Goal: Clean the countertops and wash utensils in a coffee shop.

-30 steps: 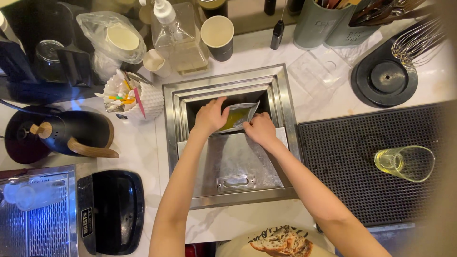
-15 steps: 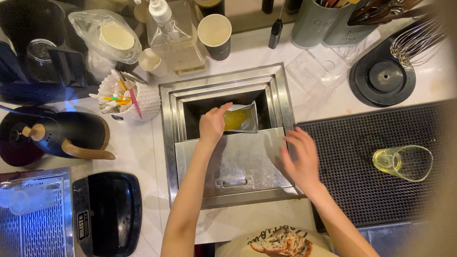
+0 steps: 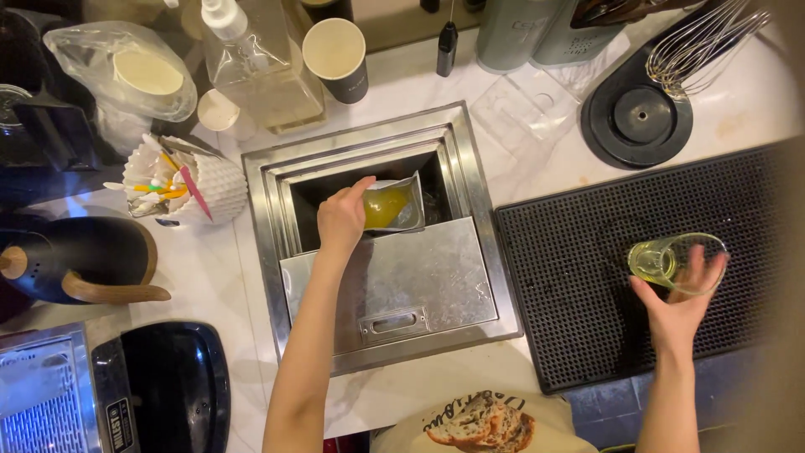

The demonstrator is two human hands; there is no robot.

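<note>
My left hand [image 3: 342, 220] reaches into the open back part of a steel bin [image 3: 268, 210] sunk in the counter and grips a clear pouch of yellow liquid [image 3: 391, 206]. A steel sliding lid [image 3: 419, 281] with a recessed handle covers the bin's front part. My right hand [image 3: 683, 298] is far to the right, fingers curled around a clear glass measuring cup [image 3: 671, 262] that holds a little yellowish liquid. The cup stands on a black rubber mat [image 3: 587, 294].
A paper cup [image 3: 335, 57], a clear bottle [image 3: 256, 67] and a white holder of picks [image 3: 189, 176] stand behind and left of the bin. A black kettle [image 3: 80, 260] and a scale [image 3: 168, 386] are at the left. Whisks [image 3: 708, 38] and a black round base [image 3: 637, 126] sit at the back right.
My right hand left the bin and swung right across the mat to the glass cup. My left hand stayed on the yellow pouch in the bin.
</note>
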